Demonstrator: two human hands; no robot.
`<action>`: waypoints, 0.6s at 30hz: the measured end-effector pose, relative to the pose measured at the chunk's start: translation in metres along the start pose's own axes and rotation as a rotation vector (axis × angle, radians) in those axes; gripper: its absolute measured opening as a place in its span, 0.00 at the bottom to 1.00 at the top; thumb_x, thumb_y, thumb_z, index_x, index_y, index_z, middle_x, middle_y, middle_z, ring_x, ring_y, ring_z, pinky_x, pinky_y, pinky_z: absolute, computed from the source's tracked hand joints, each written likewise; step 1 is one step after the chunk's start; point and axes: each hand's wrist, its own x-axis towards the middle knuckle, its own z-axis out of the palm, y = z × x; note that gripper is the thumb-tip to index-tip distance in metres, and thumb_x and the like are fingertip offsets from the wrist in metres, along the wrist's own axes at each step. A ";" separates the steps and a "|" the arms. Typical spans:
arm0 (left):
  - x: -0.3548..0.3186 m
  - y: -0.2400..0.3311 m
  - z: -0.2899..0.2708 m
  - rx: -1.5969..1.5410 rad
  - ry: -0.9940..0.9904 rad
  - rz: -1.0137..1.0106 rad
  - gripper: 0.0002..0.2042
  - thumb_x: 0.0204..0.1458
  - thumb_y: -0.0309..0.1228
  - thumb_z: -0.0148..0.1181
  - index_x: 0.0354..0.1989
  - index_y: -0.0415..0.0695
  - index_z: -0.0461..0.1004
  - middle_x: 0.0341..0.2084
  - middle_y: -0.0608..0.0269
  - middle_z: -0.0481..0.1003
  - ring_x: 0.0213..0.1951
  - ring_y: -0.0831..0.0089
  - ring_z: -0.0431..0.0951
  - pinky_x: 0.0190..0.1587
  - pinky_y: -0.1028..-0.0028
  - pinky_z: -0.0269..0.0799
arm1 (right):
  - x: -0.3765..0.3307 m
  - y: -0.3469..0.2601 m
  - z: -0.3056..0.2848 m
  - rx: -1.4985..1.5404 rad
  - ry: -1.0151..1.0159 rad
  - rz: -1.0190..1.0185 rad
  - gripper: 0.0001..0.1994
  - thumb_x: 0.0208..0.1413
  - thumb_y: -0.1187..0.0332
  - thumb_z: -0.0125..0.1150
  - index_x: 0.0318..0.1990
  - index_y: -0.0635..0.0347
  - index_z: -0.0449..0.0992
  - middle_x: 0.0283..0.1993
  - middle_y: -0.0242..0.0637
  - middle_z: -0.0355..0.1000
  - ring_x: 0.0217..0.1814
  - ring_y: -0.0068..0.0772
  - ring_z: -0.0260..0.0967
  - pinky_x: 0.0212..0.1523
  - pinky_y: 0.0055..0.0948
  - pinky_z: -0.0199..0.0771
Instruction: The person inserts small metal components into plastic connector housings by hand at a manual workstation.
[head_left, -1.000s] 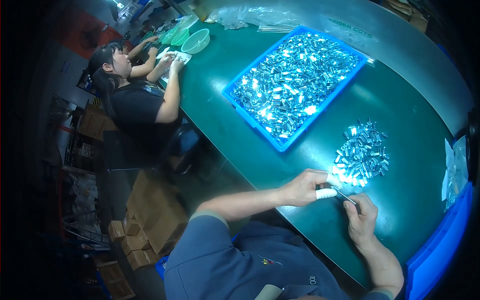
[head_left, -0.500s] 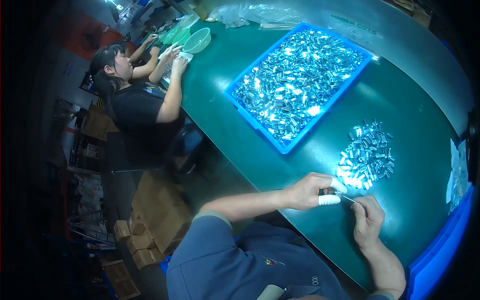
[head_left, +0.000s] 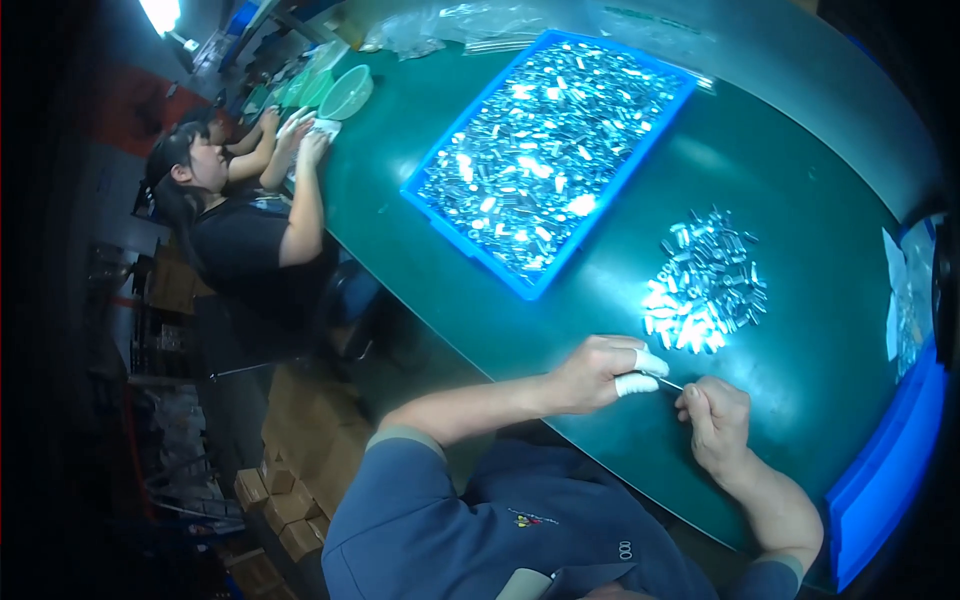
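My left hand (head_left: 592, 376), with white finger covers on thumb and forefinger, is closed in a pinch at the near side of the metal pile. Whatever lies between those fingertips is mostly hidden; it looks like a small metal piece. A thin metal rod (head_left: 672, 384) runs from the pinch to my right hand (head_left: 718, 420), whose closed thumb and fingers grip its other end. Just beyond both hands, a loose pile of short shiny metal cylinders (head_left: 712, 268) lies on the green table (head_left: 590, 325).
A blue tray (head_left: 480, 258) full of similar metal pieces stands farther back. A blue bin (head_left: 885, 480) is at the right edge, near clear plastic bags (head_left: 915, 290). At the far left, a co-worker (head_left: 240, 240) works beside a green basket (head_left: 347, 93). Cardboard boxes (head_left: 290, 510) sit on the floor.
My left fingertips have drawn closer together over the rod's end. The whole view has shifted, so the tray, pile and hands sit farther left in the picture.
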 end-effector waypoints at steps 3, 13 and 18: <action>0.005 0.004 0.013 0.089 0.009 0.153 0.11 0.50 0.26 0.71 0.41 0.38 0.82 0.25 0.57 0.76 0.27 0.61 0.78 0.29 0.64 0.72 | -0.001 -0.007 0.000 0.022 -0.073 0.038 0.14 0.66 0.72 0.55 0.25 0.63 0.75 0.20 0.39 0.72 0.20 0.36 0.72 0.24 0.34 0.69; 0.008 0.017 0.008 0.070 -0.052 -0.067 0.13 0.52 0.24 0.70 0.47 0.38 0.80 0.30 0.57 0.79 0.32 0.66 0.80 0.34 0.70 0.74 | -0.005 0.001 0.005 0.074 0.023 0.027 0.09 0.65 0.70 0.57 0.32 0.63 0.78 0.26 0.39 0.74 0.27 0.37 0.73 0.29 0.36 0.71; 0.002 0.011 0.010 0.092 -0.056 -0.049 0.12 0.53 0.25 0.69 0.46 0.38 0.80 0.31 0.59 0.79 0.31 0.69 0.79 0.33 0.70 0.74 | -0.005 -0.002 0.005 0.092 0.063 -0.008 0.08 0.64 0.69 0.59 0.34 0.64 0.78 0.30 0.41 0.75 0.29 0.41 0.73 0.31 0.38 0.71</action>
